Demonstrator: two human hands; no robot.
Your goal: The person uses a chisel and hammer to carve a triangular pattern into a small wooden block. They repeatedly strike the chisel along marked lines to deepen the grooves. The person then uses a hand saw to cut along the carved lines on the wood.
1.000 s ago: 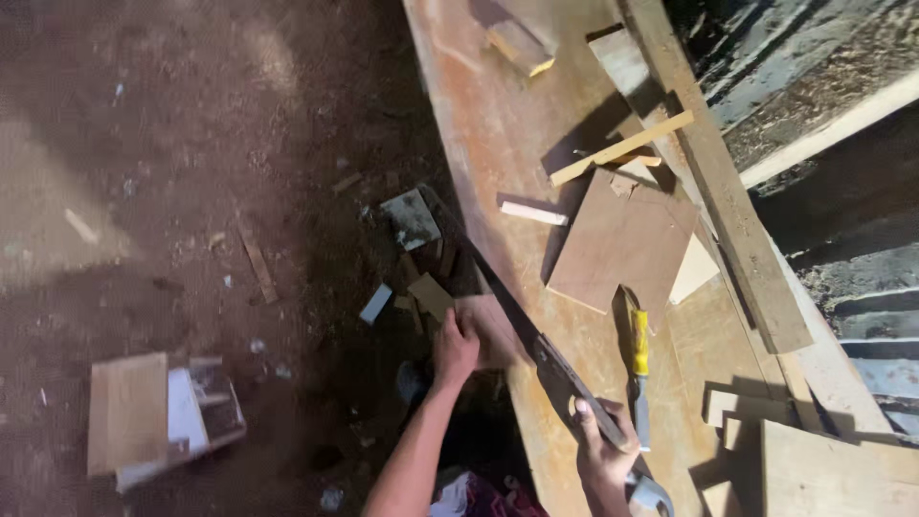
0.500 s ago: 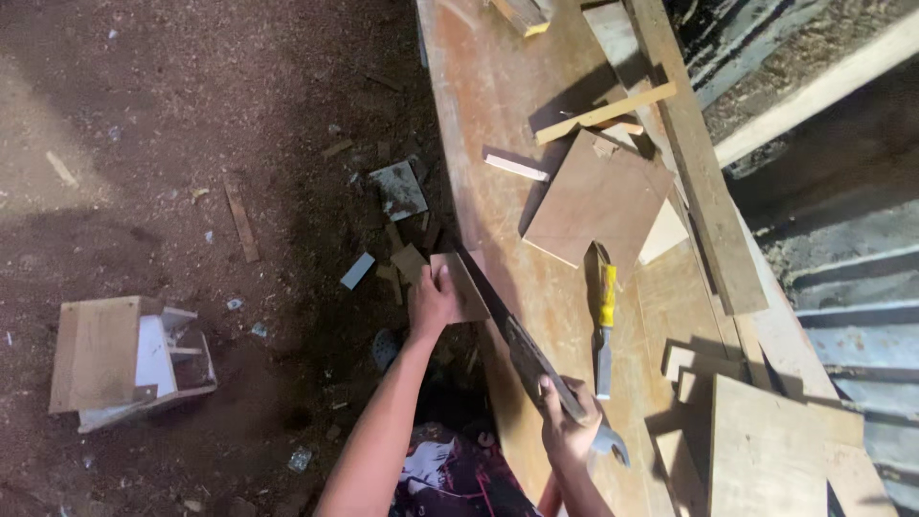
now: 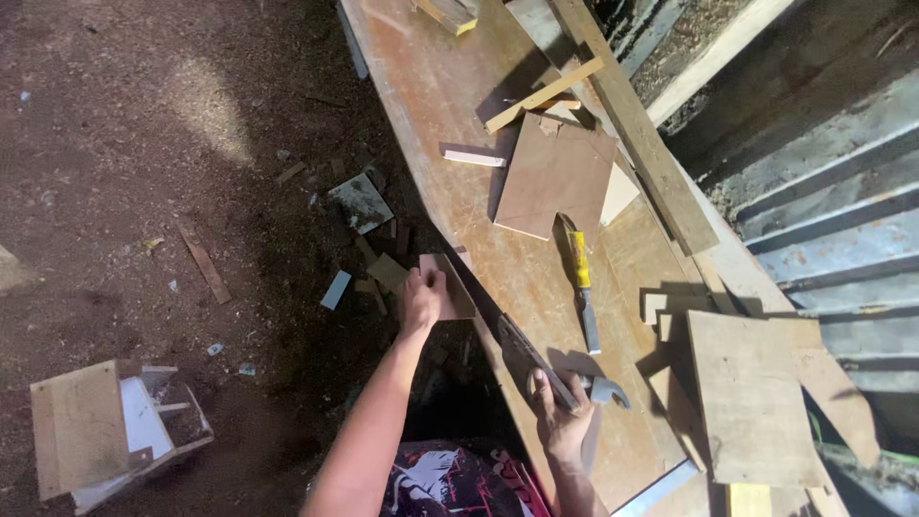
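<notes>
Bench: long board top, reference for all entries.

My left hand: at the bench's left edge, fingers closed on a small plywood offcut that overhangs that edge.

My right hand: on the near end of the bench, wrapped round the handle of a handsaw; its blade runs along the left edge up to the offcut.

Chisel, yellow handle: lying on the bench, just right of the saw blade.

Notched plywood panel: flat on the bench, beyond the chisel.

Square board: right side of the bench, near end.

Scrap pieces: on the dirt floor, left of the bench.
</notes>
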